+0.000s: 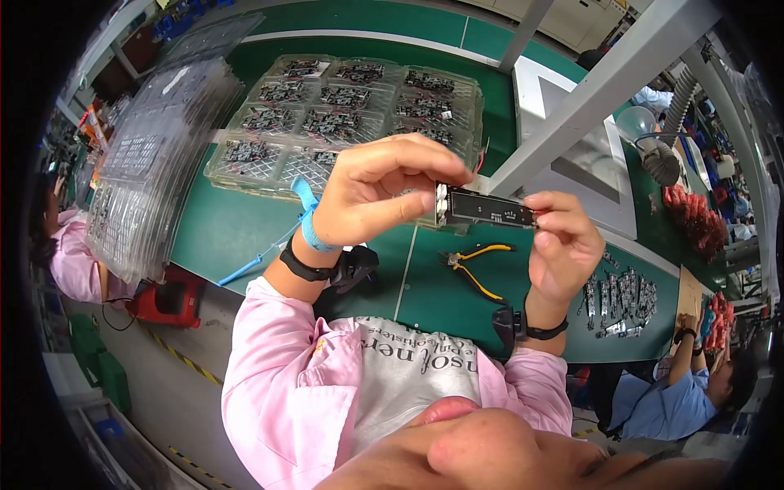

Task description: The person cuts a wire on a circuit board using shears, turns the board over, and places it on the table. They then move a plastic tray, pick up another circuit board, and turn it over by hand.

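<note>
A slim black rectangular circuit module with white parts at its left end is held up above the green table, between both my hands. My left hand grips the left end, thumb below and fingers curled over the top. At the other end, the fingertips of my right hand pinch the module. A blue strap goes round my left wrist, and its cord trails to the left. Under the module lies a pair of yellow-and-black cutting pliers, handles spread.
Beyond my hands sits a clear compartment tray of small circuit assemblies. Stacked clear trays rise at the left. Several small metallic parts lie at the right. A grey metal post slants across the back right. Co-workers are at both sides.
</note>
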### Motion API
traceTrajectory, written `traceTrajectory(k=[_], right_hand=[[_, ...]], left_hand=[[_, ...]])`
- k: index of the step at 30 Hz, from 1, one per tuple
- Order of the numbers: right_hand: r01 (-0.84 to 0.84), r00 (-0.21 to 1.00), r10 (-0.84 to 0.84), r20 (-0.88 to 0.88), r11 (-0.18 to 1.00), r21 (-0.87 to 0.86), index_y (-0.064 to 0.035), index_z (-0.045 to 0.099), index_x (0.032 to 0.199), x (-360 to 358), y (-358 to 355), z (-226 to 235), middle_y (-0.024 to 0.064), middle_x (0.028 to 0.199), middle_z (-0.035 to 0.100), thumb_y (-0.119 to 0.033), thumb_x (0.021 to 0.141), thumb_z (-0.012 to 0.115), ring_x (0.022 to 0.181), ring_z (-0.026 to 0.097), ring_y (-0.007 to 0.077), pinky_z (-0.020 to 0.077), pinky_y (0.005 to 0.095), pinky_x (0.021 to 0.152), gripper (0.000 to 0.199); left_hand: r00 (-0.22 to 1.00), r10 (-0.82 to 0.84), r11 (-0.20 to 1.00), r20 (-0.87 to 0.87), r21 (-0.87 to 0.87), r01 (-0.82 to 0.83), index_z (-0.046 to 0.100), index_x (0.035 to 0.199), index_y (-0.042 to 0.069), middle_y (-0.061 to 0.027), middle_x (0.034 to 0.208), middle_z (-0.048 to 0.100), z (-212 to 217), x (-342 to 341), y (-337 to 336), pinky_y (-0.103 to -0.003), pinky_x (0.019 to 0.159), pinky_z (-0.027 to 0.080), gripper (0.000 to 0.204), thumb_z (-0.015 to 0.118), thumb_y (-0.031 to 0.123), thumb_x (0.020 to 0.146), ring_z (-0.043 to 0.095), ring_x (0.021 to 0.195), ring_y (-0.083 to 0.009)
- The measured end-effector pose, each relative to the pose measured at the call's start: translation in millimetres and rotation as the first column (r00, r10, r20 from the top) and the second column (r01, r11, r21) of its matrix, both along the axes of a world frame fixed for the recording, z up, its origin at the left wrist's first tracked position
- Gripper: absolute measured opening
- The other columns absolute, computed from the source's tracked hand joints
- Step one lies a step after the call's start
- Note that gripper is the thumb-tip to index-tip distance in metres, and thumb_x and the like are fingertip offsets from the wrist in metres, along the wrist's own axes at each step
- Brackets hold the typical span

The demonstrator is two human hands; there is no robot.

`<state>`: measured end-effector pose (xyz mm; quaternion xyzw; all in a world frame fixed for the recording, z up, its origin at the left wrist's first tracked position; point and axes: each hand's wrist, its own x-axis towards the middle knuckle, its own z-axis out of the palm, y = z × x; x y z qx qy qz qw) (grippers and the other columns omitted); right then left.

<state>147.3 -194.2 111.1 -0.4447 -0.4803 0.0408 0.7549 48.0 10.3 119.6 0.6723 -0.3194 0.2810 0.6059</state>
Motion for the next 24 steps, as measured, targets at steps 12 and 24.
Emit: traceTrajectory(k=[12,24], right_hand=[[0.482,0.665,-0.449,0.597,0.869,0.116,-0.0029,0.057,0.079,-13.7,3.6,0.4,0.0165,0.088,0.059,0.001,0.067,0.064,0.075,0.059,0.0241,0.0483,0.0286,0.067,0.014],[0.481,0.677,-0.44,0.59,0.871,0.097,-0.0027,0.057,0.079,-12.9,1.7,1.4,0.0166,0.089,0.059,0.0,0.068,0.064,0.075,0.059,0.0239,0.0477,0.0276,0.066,0.013]], left_hand=[[0.997,-0.054,0.983,-0.062,-0.178,0.042,0.046,0.108,-0.006,-0.017,0.105,0.049,-3.6,-5.1,-7.8,-0.033,0.084,0.044,0.043,0.062,-0.005,0.069,0.052,0.1,-0.0257],[0.997,-0.054,0.981,-0.055,-0.187,0.043,0.048,0.105,-0.007,-0.0175,0.102,0.05,-0.6,-5.8,-10.0,-0.034,0.082,0.046,0.041,0.064,-0.004,0.068,0.053,0.098,-0.0272]])
